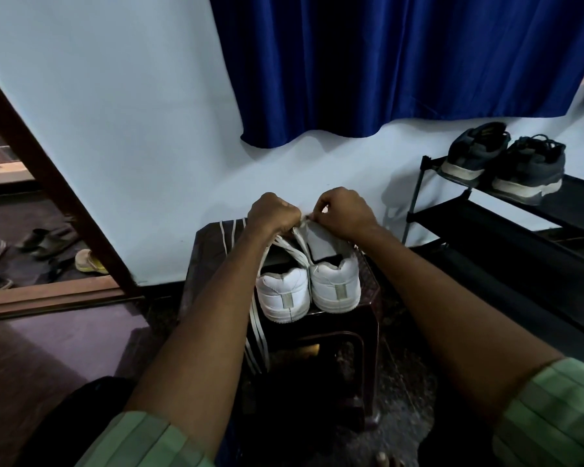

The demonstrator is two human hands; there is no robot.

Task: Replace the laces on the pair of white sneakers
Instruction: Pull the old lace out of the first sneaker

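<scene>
Two white sneakers stand side by side on a dark stool (pixel 368 298), heels toward me: the left sneaker (pixel 284 294) and the right sneaker (pixel 336 281). My left hand (pixel 273 210) is curled over the front of the shoes and grips a white lace (pixel 289 246) that runs back over the left sneaker. My right hand (pixel 343 210) pinches a lace end between thumb and fingers, close to the left hand. More loose white laces (pixel 258 335) hang off the stool's left front, and several lie at its back left (pixel 228 227). The shoes' eyelets are hidden by my hands.
A black shoe rack (pixel 506 224) stands to the right with a pair of dark sneakers (pixel 506 163) on top. A blue curtain (pixel 402 62) hangs on the wall ahead. An open doorway at the left shows several shoes (pixel 48 244) on the floor outside.
</scene>
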